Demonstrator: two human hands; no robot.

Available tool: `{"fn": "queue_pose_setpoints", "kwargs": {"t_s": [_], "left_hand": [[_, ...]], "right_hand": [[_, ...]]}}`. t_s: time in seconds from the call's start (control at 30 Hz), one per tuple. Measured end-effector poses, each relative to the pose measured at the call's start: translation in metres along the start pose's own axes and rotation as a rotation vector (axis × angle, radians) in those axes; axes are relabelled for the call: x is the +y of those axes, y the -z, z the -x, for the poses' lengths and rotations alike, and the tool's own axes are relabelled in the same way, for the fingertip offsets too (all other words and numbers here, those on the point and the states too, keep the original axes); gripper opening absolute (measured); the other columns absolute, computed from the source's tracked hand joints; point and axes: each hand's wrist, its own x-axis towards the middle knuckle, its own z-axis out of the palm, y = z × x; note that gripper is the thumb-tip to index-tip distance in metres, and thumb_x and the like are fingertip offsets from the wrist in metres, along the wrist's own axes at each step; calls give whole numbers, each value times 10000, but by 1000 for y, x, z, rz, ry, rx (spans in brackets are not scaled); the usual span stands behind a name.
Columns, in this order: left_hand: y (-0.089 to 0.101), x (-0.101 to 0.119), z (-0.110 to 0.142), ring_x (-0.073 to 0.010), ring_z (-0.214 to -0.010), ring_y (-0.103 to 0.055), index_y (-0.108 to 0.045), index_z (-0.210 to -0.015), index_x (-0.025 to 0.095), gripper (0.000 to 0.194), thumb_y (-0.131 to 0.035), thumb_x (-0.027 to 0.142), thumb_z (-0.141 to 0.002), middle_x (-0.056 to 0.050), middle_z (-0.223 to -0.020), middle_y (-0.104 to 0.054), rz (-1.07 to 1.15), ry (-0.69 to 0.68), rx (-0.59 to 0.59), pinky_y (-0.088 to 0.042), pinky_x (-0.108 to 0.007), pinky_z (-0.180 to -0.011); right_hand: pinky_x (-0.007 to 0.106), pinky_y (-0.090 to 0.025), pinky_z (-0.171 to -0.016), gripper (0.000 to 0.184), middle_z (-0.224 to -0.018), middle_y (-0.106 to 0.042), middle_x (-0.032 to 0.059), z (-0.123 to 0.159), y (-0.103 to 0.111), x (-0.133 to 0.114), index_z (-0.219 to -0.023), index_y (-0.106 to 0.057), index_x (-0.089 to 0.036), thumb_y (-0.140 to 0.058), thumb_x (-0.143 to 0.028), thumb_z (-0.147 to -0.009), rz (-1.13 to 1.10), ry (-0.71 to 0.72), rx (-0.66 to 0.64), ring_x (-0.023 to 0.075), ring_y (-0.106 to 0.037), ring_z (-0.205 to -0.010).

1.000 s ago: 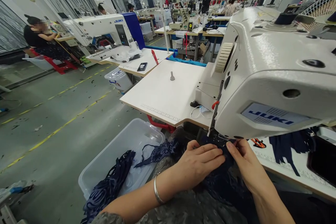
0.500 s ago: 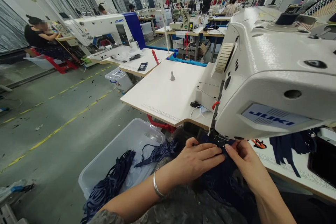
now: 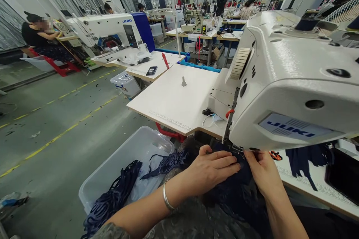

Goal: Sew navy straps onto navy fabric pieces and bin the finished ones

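Observation:
Dark navy lace fabric (image 3: 234, 196) drapes over my lap and runs up under the needle area of the white sewing machine (image 3: 283, 93). My left hand (image 3: 211, 170), with a silver bangle at the wrist, lies flat on it, fingers stretched out just in front of the needle bar. On the other side, my right hand (image 3: 262, 168) pinches the fabric's edge between thumb and fingers, close below the machine head. The presser foot and needle tip are mostly hidden among dark cloth.
A clear plastic bin (image 3: 126, 157) with navy lace pieces (image 3: 114, 194) stands at my left. The white sewing table (image 3: 179, 97) bears a small grey piece (image 3: 183, 81). Navy strips (image 3: 301, 164), orange-handled scissors (image 3: 276, 155) and a black phone-like slab (image 3: 343, 175) lie at right.
My right hand has shifted slightly right, widening the gap to the left hand. My left hand stays almost still on the fabric. The view has turned a little.

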Motion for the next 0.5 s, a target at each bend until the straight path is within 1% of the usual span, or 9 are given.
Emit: {"fn": "queue_pose_setpoints", "kwargs": {"t_s": [0.1, 0.13, 0.2, 0.27, 0.3, 0.37, 0.43, 0.5], "left_hand": [[1, 1, -1, -141, -1209, -536, -563, -1252, 258, 280, -433, 202, -1011, -22, -1230, -646, -2, -1, 16, -320, -303, -957], [1, 1, -1, -136, -1211, -534, -565, -1246, 256, 282, -429, 184, -1010, -18, -1228, -646, -3, -5, 20, -320, -300, -957], [3, 2, -2, -120, -1215, -529, -568, -1229, 247, 292, -414, 136, -1006, -5, -1218, -651, 7, -21, 18, -311, -295, -964], [3, 4, -2, -117, -1222, -523, -570, -1219, 233, 272, -418, 145, -1011, -2, -1201, -657, 24, -41, 11, -301, -293, -976], [3, 5, -1, -125, -1221, -525, -572, -1216, 226, 243, -436, 197, -1017, -8, -1189, -662, 37, -46, 11, -301, -294, -981], [1, 9, -1, -148, -1192, -549, -591, -1187, 221, 246, -480, 347, -1007, -23, -1165, -666, 82, -30, 37, -306, -301, -986], [-1, 12, -2, -177, -1175, -561, -613, -1118, 216, 293, -514, 450, -972, -48, -1187, -650, 143, 41, 107, -308, -319, -997], [-3, 14, -4, -214, -1184, -551, -590, -1106, 193, 372, -540, 519, -933, -90, -1217, -627, 229, 143, 184, -315, -347, -1010]], "right_hand": [[340, -479, -833, 270, -944, -664, 56, 3, 7, 0, -954, -598, -212, -554, -470, -885, 78, 49, -70, 225, -602, -956], [328, -482, -811, 262, -921, -658, 46, 5, 11, 0, -933, -604, -218, -550, -470, -890, 124, 56, -102, 219, -602, -935], [299, -483, -728, 253, -825, -633, 20, 10, 17, -4, -867, -605, -225, -565, -475, -883, 204, 62, -181, 194, -597, -811], [281, -474, -664, 247, -756, -602, 2, 15, 21, -9, -826, -602, -228, -582, -469, -877, 241, 71, -244, 171, -571, -709], [275, -470, -650, 246, -753, -597, 2, 18, 22, -11, -809, -603, -230, -581, -464, -880, 249, 83, -257, 170, -569, -707], [269, -472, -661, 234, -810, -610, 17, 23, 23, -15, -805, -615, -235, -573, -449, -890, 261, 130, -248, 188, -589, -796], [266, -479, -693, 200, -897, -625, 31, 29, 23, -17, -840, -635, -246, -570, -426, -897, 269, 188, -225, 209, -597, -914], [261, -488, -732, 161, -945, -632, 32, 34, 25, -17, -877, -646, -257, -571, -396, -903, 276, 238, -221, 211, -601, -959]]}}
